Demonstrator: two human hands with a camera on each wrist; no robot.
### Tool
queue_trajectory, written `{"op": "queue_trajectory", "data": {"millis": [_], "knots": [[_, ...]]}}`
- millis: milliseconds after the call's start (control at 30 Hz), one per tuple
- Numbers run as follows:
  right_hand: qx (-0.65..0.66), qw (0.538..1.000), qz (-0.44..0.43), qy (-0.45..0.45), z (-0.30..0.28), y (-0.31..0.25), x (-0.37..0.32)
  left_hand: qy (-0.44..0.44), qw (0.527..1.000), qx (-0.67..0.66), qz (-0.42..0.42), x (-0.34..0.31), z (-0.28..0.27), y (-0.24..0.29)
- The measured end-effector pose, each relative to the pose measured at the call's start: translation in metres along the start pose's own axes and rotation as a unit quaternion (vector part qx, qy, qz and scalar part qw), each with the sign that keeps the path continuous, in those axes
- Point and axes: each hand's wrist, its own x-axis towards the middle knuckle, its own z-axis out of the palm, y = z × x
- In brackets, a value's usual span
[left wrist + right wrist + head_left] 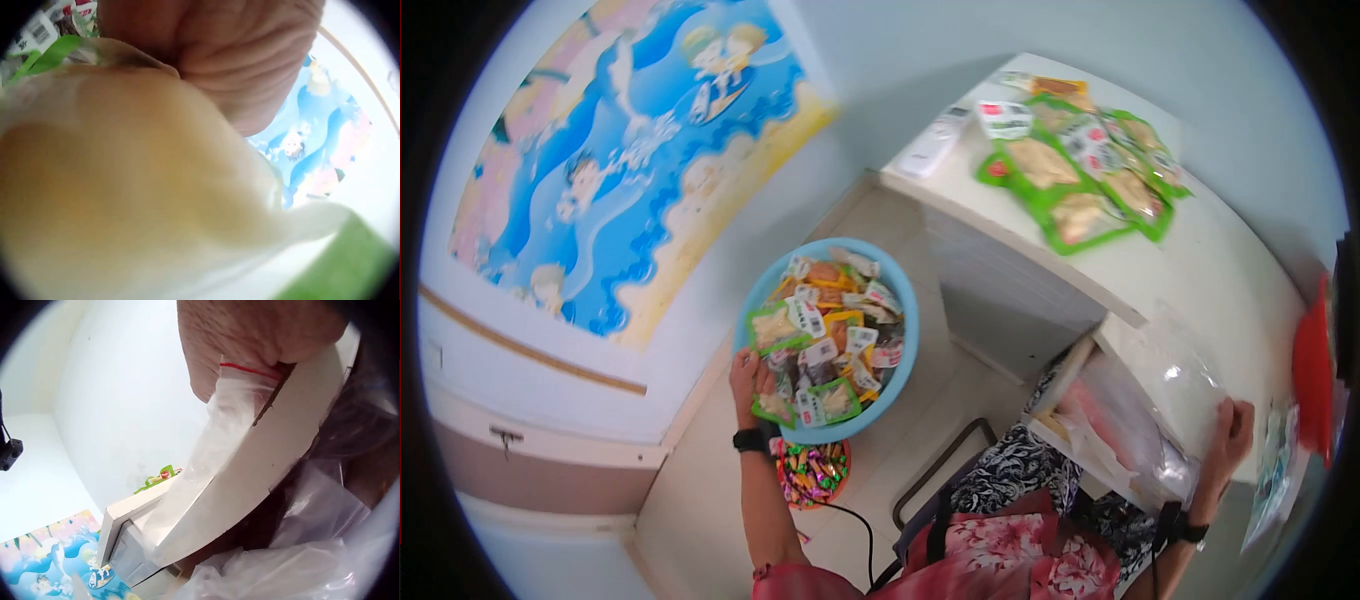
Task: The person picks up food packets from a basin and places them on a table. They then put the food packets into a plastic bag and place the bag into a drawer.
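At the left rim of a light blue basin (911,325), my left hand (744,380) grips a green-edged snack packet (772,407). Close up in the left wrist view, that packet (125,175) fills much of the picture, with pale tan contents, and hides part of the hand (244,56). Many yellow and green snack packets lie in the basin. Over on the right, my right hand (1231,430) holds a clear zip bag (1175,370) by its edge above the desk. A red line runs along the mouth of this bag (219,425) in the right wrist view.
Several green-edged packets (1080,170) lie on the white desk (1200,255), near a white box (935,145). An open drawer (1100,420) holds clear plastic bags. Wrapped sweets fill an orange tub (847,480) below the basin. A red container (1315,380) stands far right.
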Motion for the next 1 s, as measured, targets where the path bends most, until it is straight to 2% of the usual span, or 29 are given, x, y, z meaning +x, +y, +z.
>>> {"op": "queue_trajectory", "data": {"millis": [67,167,300,467,600,667,800,833,967,1000], "knots": [[-0.014,1.000,-0.001,0.010,0.001,-0.015,-0.001,-0.044,0.999,0.007,-0.002,-0.003,0.031,0.019],[-0.005,0.999,-0.012,0.030,0.002,-0.024,-0.001,-0.118,0.992,0.038,0.028,-0.020,0.118,0.056],[0.041,0.998,0.021,0.033,0.000,-0.038,-0.001,-0.245,0.966,-0.002,0.077,-0.052,0.240,0.097],[0.045,0.997,0.002,0.063,-0.001,-0.042,-0.004,-0.321,0.942,0.048,0.086,-0.104,0.385,0.146],[0.045,0.997,-0.019,0.060,-0.006,-0.045,-0.004,-0.368,0.920,0.105,0.081,-0.122,0.493,0.152],[0.050,0.997,-0.018,0.055,-0.008,-0.043,-0.004,-0.398,0.893,0.180,0.108,-0.127,0.551,0.142],[0.065,0.996,-0.017,0.050,-0.013,-0.043,-0.003,-0.473,0.854,0.210,0.047,-0.130,0.646,0.089],[0.068,0.996,-0.018,0.049,-0.014,-0.042,-0.003,-0.480,0.839,0.249,0.055,-0.133,0.667,0.073],[0.059,0.998,-0.015,0.034,-0.017,-0.039,-0.003,-0.497,0.781,0.364,0.107,-0.125,0.721,-0.002],[0.061,0.998,-0.015,0.030,-0.017,-0.038,-0.003,-0.494,0.786,0.361,0.089,-0.129,0.727,-0.013]]}}
